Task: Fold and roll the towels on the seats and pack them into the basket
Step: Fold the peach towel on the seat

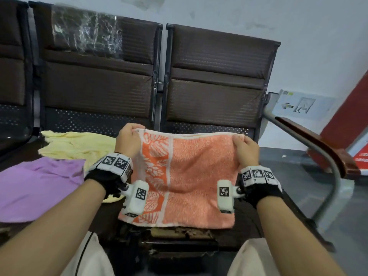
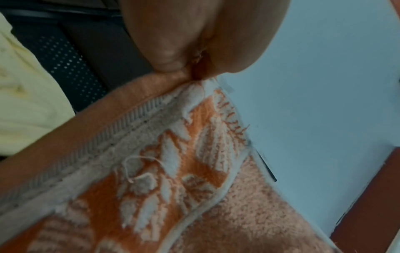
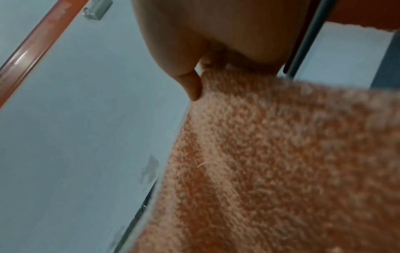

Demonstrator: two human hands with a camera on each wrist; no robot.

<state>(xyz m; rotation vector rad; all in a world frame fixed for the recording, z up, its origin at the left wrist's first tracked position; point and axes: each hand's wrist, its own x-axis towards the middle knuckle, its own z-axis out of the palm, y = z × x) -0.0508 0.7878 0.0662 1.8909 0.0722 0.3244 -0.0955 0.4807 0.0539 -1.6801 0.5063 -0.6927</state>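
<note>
Orange towel [image 1: 191,176] stretched between both my hands above the seat.
My left hand [image 1: 128,143] and right hand [image 1: 247,150] each pinch a top corner, forearms reaching forward, cloth hanging down.

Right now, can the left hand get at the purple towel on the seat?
Probably not at once: the left hand pinches a corner of the orange towel. The purple towel lies uncovered just left of that arm, so once freed, yes.
</note>
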